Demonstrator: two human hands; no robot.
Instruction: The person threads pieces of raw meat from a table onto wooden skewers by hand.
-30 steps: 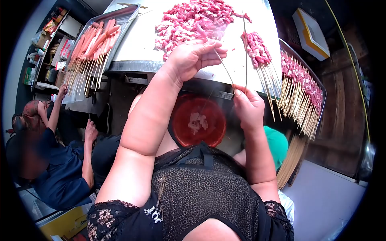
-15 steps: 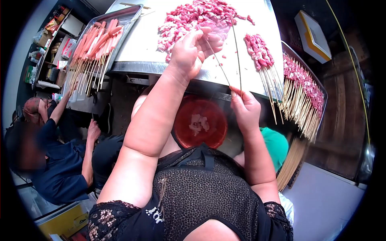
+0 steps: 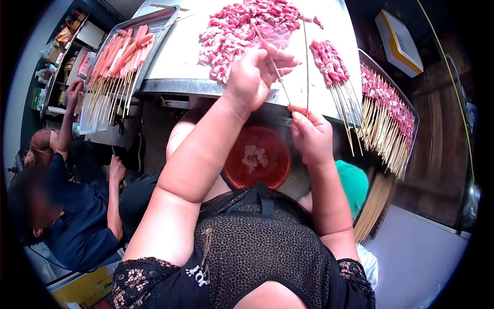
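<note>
My right hand pinches the lower ends of two thin skewers below the table's front edge. One skewer points nearly straight up; the other skewer leans left, across my left hand. My left hand is palm up with its fingers apart, just in front of a heap of sliced raw meat. Whether its fingers touch the leaning skewer I cannot tell. Several finished meat skewers lie on the white tabletop to the right.
On the left is a metal tray of sausages on sticks. A tray of meat skewers stands at right, above bundled bare sticks. A red basin sits below the table. A co-worker in a dark shirt is at left.
My left hand has moved slightly right and down, its fingers more stretched out. The leaning skewer's tip now reaches past it towards the meat. A hand at the far left has risen beside the sausage sticks.
</note>
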